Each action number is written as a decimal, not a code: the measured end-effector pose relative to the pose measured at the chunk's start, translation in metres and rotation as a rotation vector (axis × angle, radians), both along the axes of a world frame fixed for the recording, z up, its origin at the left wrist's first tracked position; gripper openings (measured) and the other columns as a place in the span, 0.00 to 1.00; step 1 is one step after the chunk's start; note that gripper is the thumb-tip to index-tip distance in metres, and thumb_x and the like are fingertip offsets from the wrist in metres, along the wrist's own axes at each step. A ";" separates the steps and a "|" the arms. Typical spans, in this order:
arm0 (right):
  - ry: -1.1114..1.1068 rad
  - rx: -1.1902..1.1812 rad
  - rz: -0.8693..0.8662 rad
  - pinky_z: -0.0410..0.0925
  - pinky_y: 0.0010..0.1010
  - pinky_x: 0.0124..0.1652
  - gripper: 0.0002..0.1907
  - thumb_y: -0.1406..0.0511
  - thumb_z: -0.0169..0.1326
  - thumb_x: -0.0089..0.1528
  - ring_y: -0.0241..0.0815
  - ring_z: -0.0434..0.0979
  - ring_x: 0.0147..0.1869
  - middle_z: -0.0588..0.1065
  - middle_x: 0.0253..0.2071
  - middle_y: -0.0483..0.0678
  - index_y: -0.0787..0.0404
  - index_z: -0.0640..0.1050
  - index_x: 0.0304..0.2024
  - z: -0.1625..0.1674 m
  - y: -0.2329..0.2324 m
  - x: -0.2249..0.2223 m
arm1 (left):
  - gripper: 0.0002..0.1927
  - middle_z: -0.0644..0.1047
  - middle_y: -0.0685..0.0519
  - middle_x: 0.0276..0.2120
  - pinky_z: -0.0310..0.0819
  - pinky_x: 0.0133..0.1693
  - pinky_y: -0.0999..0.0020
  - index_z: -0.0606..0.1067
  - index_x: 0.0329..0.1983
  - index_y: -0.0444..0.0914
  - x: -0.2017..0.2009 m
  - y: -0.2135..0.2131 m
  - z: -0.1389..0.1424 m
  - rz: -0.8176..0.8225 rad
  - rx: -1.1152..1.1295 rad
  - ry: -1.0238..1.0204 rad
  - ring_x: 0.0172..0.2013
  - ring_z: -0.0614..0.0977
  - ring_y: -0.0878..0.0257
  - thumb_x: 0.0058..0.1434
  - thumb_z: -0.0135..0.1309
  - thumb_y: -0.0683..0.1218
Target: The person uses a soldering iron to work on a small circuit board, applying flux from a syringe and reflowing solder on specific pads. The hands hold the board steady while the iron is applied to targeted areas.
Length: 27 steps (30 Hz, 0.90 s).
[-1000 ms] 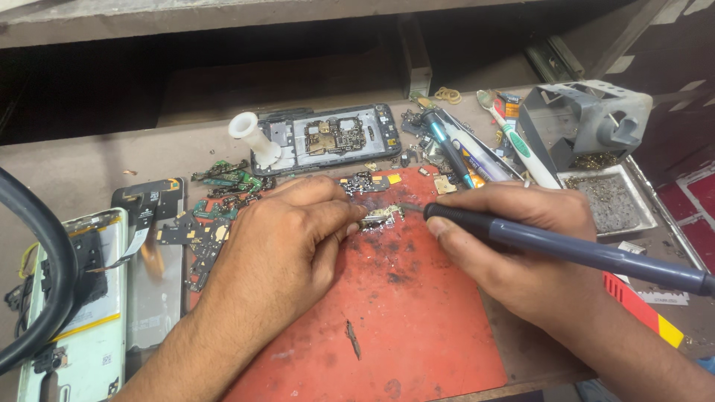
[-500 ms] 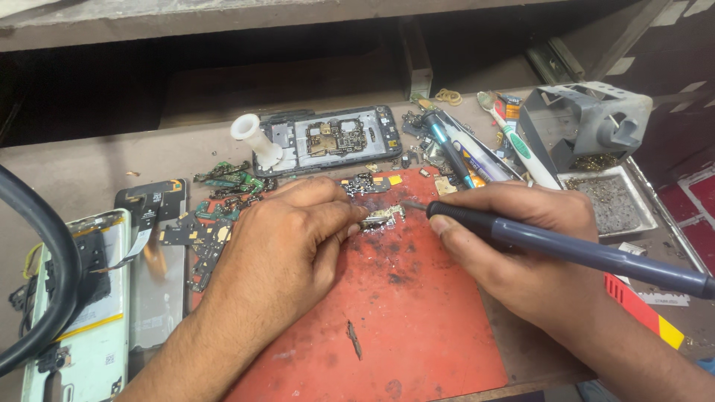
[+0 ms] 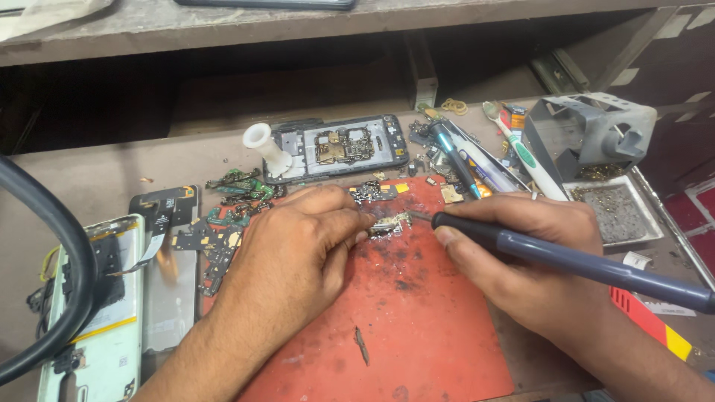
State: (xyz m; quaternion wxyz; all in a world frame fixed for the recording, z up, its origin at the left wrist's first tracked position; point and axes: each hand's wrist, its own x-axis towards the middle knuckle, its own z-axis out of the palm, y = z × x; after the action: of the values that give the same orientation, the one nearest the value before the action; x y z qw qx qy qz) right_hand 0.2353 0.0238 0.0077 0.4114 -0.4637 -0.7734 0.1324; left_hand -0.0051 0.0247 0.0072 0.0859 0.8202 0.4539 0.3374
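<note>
While both hands stay put, the soldering iron point(image 3: 566, 257) still touches the small board point(image 3: 389, 225).

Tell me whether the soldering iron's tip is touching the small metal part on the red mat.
Touching: the head view shows the soldering iron tip meeting the small metal part, with no gap visible.

**Soldering at a cluttered repair bench**

A person's left hand point(image 3: 298, 253) is pinching a small metal component point(image 3: 389, 225) between its fingertips point(image 3: 359, 223) on a scorched red mat point(image 3: 417, 327). The right hand point(image 3: 521, 257) is gripping a dark blue soldering iron point(image 3: 566, 257), its tip touching the component just beside those fingertips. Beyond the fingers, an opened phone frame point(image 3: 339, 147) is lying near a white plastic nozzle point(image 3: 264, 147); loose circuit boards point(image 3: 216, 234) are lying left of the left hand.
</note>
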 end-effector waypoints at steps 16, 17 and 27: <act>0.037 -0.040 -0.008 0.72 0.21 0.28 0.09 0.66 0.66 0.55 0.30 0.83 0.27 0.84 0.28 0.46 0.62 0.85 0.38 -0.001 0.000 0.001 | 0.08 0.80 0.50 0.33 0.77 0.39 0.57 0.82 0.35 0.36 0.001 0.001 -0.002 -0.006 0.014 0.002 0.36 0.83 0.50 0.53 0.57 0.37; 0.015 -0.025 -0.003 0.72 0.21 0.28 0.09 0.66 0.66 0.55 0.30 0.82 0.27 0.83 0.28 0.46 0.62 0.85 0.37 0.000 0.000 0.002 | 0.08 0.80 0.50 0.33 0.77 0.39 0.57 0.82 0.36 0.36 0.001 0.001 -0.002 -0.005 0.010 0.002 0.36 0.83 0.50 0.53 0.57 0.37; -0.003 -0.050 -0.003 0.72 0.21 0.28 0.10 0.65 0.66 0.54 0.30 0.83 0.27 0.84 0.28 0.46 0.62 0.85 0.37 0.001 0.001 0.000 | 0.08 0.80 0.51 0.32 0.78 0.38 0.58 0.83 0.36 0.36 0.002 0.001 -0.001 0.007 -0.022 -0.003 0.35 0.83 0.52 0.54 0.58 0.38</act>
State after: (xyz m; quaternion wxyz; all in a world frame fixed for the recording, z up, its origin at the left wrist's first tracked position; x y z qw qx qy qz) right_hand 0.2357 0.0248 0.0091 0.3985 -0.4753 -0.7698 0.1504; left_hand -0.0030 0.0254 0.0058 0.0942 0.8171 0.4603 0.3341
